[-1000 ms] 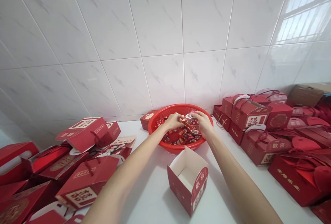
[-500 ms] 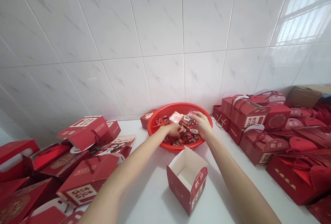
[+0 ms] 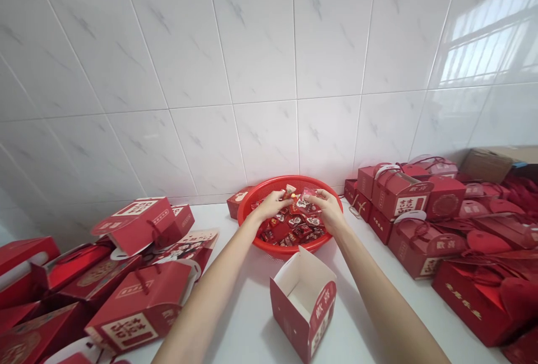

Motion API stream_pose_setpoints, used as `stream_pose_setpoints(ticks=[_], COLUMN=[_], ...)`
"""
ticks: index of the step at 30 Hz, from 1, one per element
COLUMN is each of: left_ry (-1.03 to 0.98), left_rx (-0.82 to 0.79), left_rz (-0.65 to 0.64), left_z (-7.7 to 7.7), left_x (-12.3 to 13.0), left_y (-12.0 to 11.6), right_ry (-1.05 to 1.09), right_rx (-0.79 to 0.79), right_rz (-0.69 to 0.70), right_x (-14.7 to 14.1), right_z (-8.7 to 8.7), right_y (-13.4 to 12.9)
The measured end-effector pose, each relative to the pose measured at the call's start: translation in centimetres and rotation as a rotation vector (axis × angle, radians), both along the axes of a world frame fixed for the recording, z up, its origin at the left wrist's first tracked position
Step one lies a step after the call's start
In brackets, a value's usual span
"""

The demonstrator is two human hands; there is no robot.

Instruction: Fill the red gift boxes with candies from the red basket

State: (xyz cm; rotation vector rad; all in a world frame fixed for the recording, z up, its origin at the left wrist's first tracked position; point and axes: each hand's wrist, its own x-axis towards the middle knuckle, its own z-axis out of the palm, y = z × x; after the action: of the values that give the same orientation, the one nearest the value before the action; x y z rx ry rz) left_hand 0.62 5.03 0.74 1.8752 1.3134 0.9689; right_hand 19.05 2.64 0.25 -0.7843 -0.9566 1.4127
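Note:
A red plastic basket (image 3: 290, 180) near the wall holds many small wrapped candies (image 3: 290, 228), mostly red. Over its left side is my left hand (image 3: 273, 204), its fingers closed on a small candy with a pale and yellow wrapper (image 3: 291, 190). My right hand (image 3: 330, 210), over the basket's right side, pinches a red and white candy packet (image 3: 310, 196). In front of the basket, nearer to me, an open red box (image 3: 294, 310) with a white inside stands on the white table between my forearms.
Red gift boxes with cords (image 3: 138, 302) are heaped on the left. More red boxes (image 3: 406, 190) are stacked on the right, with a brown carton (image 3: 490, 163) behind them. One small red box (image 3: 238, 201) sits beside the basket. A tiled wall (image 3: 269, 139) rises behind.
My left hand has lifted from the candies and now holds one. My right hand has shifted slightly towards it with its packet. The view has tilted up a little.

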Motion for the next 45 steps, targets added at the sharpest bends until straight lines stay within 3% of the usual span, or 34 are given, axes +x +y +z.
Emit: stream_pose_setpoints(ticks=[4, 8, 13, 16, 25, 36, 45], left_ry=[-0.201, -0.376, -0.139, 0.047, 0.156, 0.324, 0.227], left_rx=[0.033, -0.003, -0.019, -0.015, -0.001, -0.072, -0.07], left_rz=[-0.019, -0.073, -0.25, -0.34, -0.325, -0.348, -0.417], left_z=[1.1, 2.0, 3.9, 5.1, 5.6, 6.0, 5.9], left_x=[0.3, 0.2, -0.3, -0.3, -1.0, -0.6, -0.6], left_y=[-2.3, -6.2, -11.9, -13.8, -14.1, -15.0, -14.9], right_ry=[0.034, 0.065, 0.021, -0.081, -0.352, -0.474, -0.581], right_rx=[-0.015, 0.004, 0.179, 0.269, 0.402, 0.537, 0.483], right_rz=[0.012, 0.041, 0.149, 0.197, 0.283, 0.232, 0.445], right_x=[0.6, 1.5, 2.2, 2.1, 3.2, 4.2, 3.9], right_z=[1.0, 3.1, 5.8, 6.7, 8.0, 8.8, 9.1], right_y=[-0.2, -1.5, -4.5, -6.1, -8.5, -9.4, -10.1])
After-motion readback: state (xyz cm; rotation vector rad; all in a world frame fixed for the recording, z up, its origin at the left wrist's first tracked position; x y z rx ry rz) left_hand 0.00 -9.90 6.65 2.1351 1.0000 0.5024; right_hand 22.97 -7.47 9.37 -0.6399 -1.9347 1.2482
